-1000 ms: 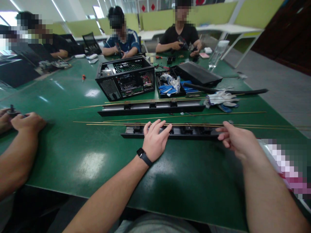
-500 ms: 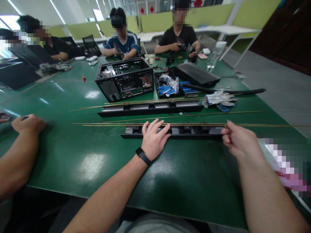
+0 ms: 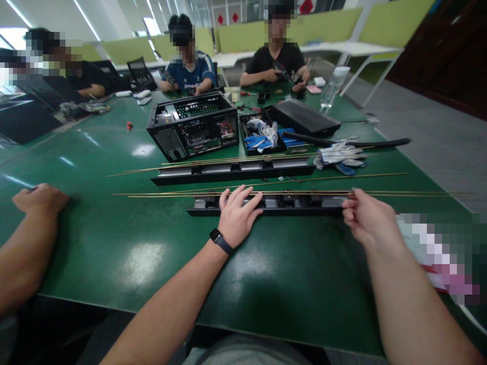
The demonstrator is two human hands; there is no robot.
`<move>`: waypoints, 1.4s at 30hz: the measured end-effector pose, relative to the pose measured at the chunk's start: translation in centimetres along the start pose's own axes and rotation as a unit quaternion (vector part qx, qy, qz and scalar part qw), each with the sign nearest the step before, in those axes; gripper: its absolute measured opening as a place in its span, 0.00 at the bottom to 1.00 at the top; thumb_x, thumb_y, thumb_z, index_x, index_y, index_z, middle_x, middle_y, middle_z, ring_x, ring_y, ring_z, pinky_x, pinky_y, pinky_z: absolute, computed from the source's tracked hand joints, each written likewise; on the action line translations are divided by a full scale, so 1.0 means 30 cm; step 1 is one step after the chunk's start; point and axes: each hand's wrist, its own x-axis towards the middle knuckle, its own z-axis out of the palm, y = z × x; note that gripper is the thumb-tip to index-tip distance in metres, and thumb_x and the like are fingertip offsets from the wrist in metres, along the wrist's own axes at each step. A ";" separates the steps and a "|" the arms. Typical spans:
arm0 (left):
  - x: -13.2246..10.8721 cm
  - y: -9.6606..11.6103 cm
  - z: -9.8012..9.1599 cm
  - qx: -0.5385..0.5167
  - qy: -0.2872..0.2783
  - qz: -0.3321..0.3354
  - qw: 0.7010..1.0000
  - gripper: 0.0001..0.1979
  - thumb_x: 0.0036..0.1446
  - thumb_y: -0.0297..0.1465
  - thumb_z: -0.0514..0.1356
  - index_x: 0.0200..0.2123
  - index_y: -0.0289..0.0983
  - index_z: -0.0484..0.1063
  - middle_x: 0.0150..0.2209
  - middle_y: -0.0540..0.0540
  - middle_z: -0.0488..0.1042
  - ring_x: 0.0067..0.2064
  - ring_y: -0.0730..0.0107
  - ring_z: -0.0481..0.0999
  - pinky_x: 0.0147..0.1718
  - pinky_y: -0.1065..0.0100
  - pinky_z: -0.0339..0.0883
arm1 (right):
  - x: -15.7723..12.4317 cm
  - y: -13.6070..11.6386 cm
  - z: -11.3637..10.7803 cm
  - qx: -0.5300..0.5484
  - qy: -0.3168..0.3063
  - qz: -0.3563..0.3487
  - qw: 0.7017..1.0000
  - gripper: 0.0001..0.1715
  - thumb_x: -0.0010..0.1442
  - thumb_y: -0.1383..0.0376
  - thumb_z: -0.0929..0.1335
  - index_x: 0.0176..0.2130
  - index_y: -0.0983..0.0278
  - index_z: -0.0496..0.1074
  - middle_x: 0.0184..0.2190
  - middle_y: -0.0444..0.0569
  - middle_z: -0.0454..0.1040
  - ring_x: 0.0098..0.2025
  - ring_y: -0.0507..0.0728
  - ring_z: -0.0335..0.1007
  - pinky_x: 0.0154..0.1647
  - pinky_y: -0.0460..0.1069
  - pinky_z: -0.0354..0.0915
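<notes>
two bare hands are at the near black rail on a green bench. the left hand, a dark watch at its wrist, lies palm down across the middle of the rail, its grip spread, fingers fanned over thin brass-coloured rods. the right hand is at the rail's right end, its grip drawn together, thumb and fingers bunched beside the rods; one cannot tell whether it pinches rod or rail. dark blocks sit along the rail's channel, and the rods run past both its ends.

just beyond, a single rod lies at a slight slant, and behind it a second black rail lies roughly parallel, with further rods along its far side.

farther back, an open-topped computer case stands beside a black tray heaped with white-and-blue gloves. to the right are another bunch of gloves, a black tube and a flat dark panel.

at left, a co-worker's hand is well apart from the person's own. across the bench sit a person in a blue-and-white shirt and another in a black top.
</notes>
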 end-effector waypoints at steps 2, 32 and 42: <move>-0.002 0.001 0.001 0.000 0.003 0.002 1.000 0.23 0.83 0.34 0.77 0.75 0.54 0.90 0.77 0.37 0.89 0.83 0.37 0.84 0.86 0.33 0.66 | 0.010 0.004 -0.004 0.008 0.011 -0.009 1.000 0.23 0.93 0.71 0.67 0.40 0.60 0.72 0.24 0.38 0.73 0.12 0.46 0.56 0.11 0.40 0.46; -0.003 0.018 -0.008 -0.004 -0.001 -0.007 1.000 0.23 0.84 0.33 0.75 0.75 0.54 0.90 0.77 0.37 0.89 0.83 0.38 0.84 0.88 0.32 0.65 | 0.029 -0.003 -0.023 0.001 -0.030 0.046 0.999 0.20 0.91 0.68 0.71 0.41 0.60 0.74 0.24 0.39 0.71 0.13 0.46 0.55 0.12 0.40 0.47; -0.003 0.019 -0.007 -0.007 -0.008 -0.014 1.000 0.22 0.84 0.33 0.74 0.75 0.54 0.90 0.77 0.37 0.88 0.83 0.37 0.83 0.88 0.31 0.64 | 0.019 0.015 -0.016 -0.012 -0.039 0.037 0.999 0.18 0.90 0.69 0.71 0.42 0.59 0.72 0.25 0.39 0.73 0.14 0.47 0.57 0.12 0.41 0.47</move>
